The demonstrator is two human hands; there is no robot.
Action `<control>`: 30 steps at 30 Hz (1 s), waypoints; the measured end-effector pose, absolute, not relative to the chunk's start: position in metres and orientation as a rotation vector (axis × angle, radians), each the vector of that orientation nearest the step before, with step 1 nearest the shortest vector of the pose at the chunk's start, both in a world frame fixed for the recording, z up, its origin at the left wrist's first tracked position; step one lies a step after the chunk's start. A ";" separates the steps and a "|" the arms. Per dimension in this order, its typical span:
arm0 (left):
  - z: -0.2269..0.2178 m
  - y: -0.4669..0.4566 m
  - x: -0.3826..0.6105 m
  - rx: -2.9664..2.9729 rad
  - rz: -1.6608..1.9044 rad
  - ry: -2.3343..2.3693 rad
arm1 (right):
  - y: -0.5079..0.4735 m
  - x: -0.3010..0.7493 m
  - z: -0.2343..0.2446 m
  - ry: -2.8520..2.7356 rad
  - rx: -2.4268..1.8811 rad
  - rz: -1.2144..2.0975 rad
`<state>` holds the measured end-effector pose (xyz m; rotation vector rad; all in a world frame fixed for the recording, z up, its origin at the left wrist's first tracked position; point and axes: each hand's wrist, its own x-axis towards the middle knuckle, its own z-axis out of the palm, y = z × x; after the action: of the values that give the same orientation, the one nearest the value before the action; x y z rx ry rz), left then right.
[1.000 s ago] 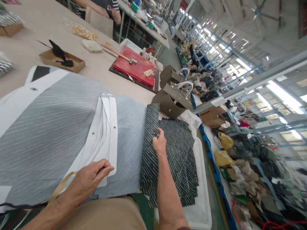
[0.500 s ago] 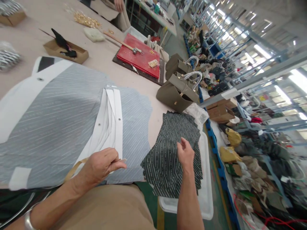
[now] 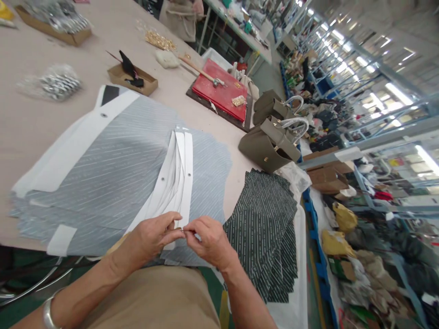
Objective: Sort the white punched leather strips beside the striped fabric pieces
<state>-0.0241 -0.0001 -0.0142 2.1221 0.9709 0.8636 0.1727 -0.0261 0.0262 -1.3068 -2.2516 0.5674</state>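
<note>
My left hand [image 3: 156, 236] and my right hand [image 3: 210, 241] meet fingertip to fingertip over the near edge of the table. Both are closed in a pinch on something small between them, too tiny to make out. Beneath and beyond them lie grey-blue striped fabric pieces [image 3: 120, 155], overlapping in a stack. White strips [image 3: 188, 155] with small round metal snaps run across these pieces, fanned out just past my fingers. To the right of my right hand, a stack of dark striped fabric pieces [image 3: 262, 219] rests over a white plastic tray [image 3: 302, 256].
Olive handbags [image 3: 269, 144] stand at the table's right edge. A hammer [image 3: 202, 71] lies across a red board [image 3: 222, 87]. Farther left are a cardboard box [image 3: 149, 84] with black items, bagged metal parts [image 3: 60, 84] and gold-coloured parts [image 3: 160, 40]. A blue rail [image 3: 317, 256] borders the right side.
My right hand has left the dark striped stack and come left to meet my left hand, its fingers now pinched. The camera view has shifted, so the table's things sit farther right.
</note>
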 end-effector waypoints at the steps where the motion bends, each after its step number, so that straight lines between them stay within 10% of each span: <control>1: -0.016 0.001 -0.026 2.082 0.833 0.971 | -0.025 0.168 0.023 -2.212 -1.338 0.577; 11: -0.024 0.006 -0.038 1.834 0.681 1.073 | 0.061 0.154 -0.036 -0.929 -1.665 1.225; 30: -0.066 0.009 -0.043 1.715 0.492 1.122 | 0.142 0.174 -0.066 -1.235 -1.983 1.300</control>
<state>-0.0428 0.0094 -0.0664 1.7149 1.1221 0.4917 0.1735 0.1424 -0.0664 -1.9833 -1.2348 1.2996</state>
